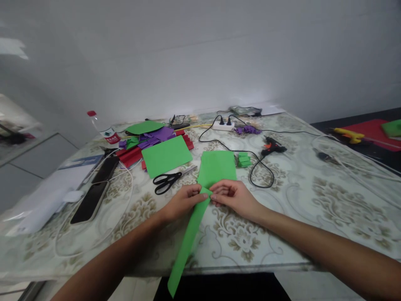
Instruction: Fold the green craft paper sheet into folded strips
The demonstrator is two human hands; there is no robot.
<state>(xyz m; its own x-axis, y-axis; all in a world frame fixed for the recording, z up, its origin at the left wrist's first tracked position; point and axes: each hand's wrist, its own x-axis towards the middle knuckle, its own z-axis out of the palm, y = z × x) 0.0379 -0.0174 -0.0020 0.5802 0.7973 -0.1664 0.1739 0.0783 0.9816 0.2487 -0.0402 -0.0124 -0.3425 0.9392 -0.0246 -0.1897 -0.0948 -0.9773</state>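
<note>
A long green paper strip hangs down toward me past the table's front edge. Its upper end is pinched by my left hand, thumb on top. My right hand closes its thumb and fingertips on the same end, at the right corner. Just beyond my hands lies a stack of green paper sheets, partly covered by my fingers. Black-handled scissors rest to the left, blades pointing at the stack. To the stack's right sits a small pile of folded green paper pieces.
A large green sheet lies over red and purple paper at back left. A bottle, a phone and white cables are on the left. A black glue gun, its looping cord and a power strip stand behind on the right.
</note>
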